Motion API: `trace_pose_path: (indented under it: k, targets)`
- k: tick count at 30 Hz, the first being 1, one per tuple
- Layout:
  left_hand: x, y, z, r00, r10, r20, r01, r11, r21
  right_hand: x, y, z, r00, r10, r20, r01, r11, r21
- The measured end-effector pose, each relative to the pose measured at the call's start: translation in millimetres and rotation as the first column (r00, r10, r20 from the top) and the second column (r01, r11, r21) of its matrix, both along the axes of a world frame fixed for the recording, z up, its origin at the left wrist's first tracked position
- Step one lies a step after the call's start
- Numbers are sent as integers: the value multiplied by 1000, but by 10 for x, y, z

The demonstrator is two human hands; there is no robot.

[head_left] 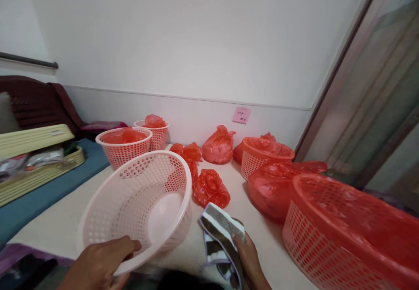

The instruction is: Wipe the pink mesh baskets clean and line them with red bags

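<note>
My left hand (pixel 104 259) grips the near rim of a pale pink plastic basket (pixel 131 203), thumb inside and fingers beneath. The basket has holes in its wall and is tilted, so its bare inside faces me. In my right hand (pixel 250 257) is a folded striped cloth (pixel 222 237), grey-brown and white with a purplish edge, held just right of the basket. Behind the cloth lies a crumpled red plastic bag (pixel 211 189) on the pale tabletop (pixel 258 229).
Red-lined baskets stand at back left (pixel 126 148) and on the right (pixel 327 229). Several red bags, one knotted (pixel 218 146), lie along the back. A pink note (pixel 241 115) is on the wall. On the left sits an open cream-coloured case (pixel 42 168).
</note>
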State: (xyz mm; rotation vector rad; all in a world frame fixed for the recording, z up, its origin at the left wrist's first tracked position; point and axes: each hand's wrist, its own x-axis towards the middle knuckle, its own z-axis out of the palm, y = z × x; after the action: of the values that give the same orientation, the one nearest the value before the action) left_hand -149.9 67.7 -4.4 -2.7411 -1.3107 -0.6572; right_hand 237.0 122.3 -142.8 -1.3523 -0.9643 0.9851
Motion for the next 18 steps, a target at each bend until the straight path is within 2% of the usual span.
trace_pose_path:
  k: [3, 6, 12, 15, 18]
  targets:
    - [-1, 101, 10, 998, 59, -37, -65, 980, -186, 272, 137, -330, 972, -165, 169, 172, 985, -30]
    - [96, 163, 66, 990, 128, -61, -140, 955, -261, 391, 173, -519, 957, -223, 186, 235, 971, -44]
    - [375, 254, 174, 988, 144, -52, -152, 951, -269, 364, 118, -598, 964, -166, 208, 171, 985, -4]
    - [411, 315, 208, 986, 153, -65, -164, 958, -236, 369, 85, -610, 968, -142, 207, 143, 990, 8]
    - [397, 384, 251, 984, 127, -125, -158, 947, -279, 376, 64, -609, 980, -93, 174, 87, 995, 42]
